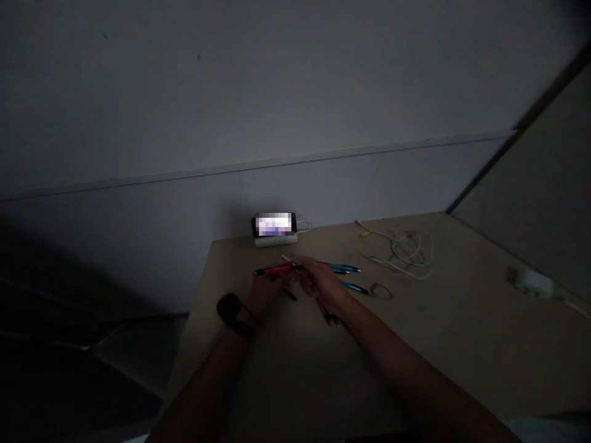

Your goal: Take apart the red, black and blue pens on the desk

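Note:
A red pen with dark ends [277,269] lies crosswise over my left hand [268,290], its tip pointing left. My left hand's fingers are closed about the pen from below. My right hand [325,284] meets them, its fingers pinched at the pen's right end; the dim light hides the exact grip. Beneath my right hand, several red and black pens [325,312] stick out toward me. Blue pens [339,268] lie just past my right hand, and another blue pen [355,288] is right of it. A black pen tip [290,295] shows between my hands.
Against the wall, a lit phone [274,225] leans on a white stand [276,241]. A coiled white cable [418,255] lies at the back right of the table [295,381]. A thin ring [381,291] is near the blue pens. A white plug [534,282] is far right.

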`<state>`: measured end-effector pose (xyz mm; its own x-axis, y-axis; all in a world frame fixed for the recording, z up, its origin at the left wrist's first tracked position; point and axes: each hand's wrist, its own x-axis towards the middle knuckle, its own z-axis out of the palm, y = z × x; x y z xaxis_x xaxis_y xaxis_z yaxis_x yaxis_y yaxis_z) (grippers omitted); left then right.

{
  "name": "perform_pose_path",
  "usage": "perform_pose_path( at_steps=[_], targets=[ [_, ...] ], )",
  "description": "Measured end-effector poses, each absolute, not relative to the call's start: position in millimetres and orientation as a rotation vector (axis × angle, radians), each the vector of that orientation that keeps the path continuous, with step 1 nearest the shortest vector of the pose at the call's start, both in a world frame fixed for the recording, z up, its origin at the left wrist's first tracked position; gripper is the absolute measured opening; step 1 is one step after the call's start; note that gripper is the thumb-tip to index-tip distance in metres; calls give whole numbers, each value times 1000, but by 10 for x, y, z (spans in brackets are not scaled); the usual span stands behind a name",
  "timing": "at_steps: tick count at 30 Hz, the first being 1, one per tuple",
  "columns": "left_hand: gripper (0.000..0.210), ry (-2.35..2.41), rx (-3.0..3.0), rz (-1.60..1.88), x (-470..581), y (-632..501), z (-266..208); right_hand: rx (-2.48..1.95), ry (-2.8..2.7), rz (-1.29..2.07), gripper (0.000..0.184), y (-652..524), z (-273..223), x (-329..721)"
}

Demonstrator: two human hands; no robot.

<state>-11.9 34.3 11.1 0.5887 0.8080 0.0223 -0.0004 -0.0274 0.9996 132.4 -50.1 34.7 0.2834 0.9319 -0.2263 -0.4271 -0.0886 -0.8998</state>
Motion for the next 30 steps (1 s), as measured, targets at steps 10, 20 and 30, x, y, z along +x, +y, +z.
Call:
perform_pose_path(
  at_steps=[10, 20, 30],
  targets=[
    [42, 679, 1400, 845, -102, 358, 129, -1171, -693, 1331, 47, -527, 313, 1270],
    [41, 685, 1306, 795, -111, 325, 185, -1208, -673, 1275, 50, -523, 304, 1271],
    [33, 716, 1351, 833, -86, 311, 213, -1228, -671, 1238, 53, -512, 284, 1257]
  ],
)
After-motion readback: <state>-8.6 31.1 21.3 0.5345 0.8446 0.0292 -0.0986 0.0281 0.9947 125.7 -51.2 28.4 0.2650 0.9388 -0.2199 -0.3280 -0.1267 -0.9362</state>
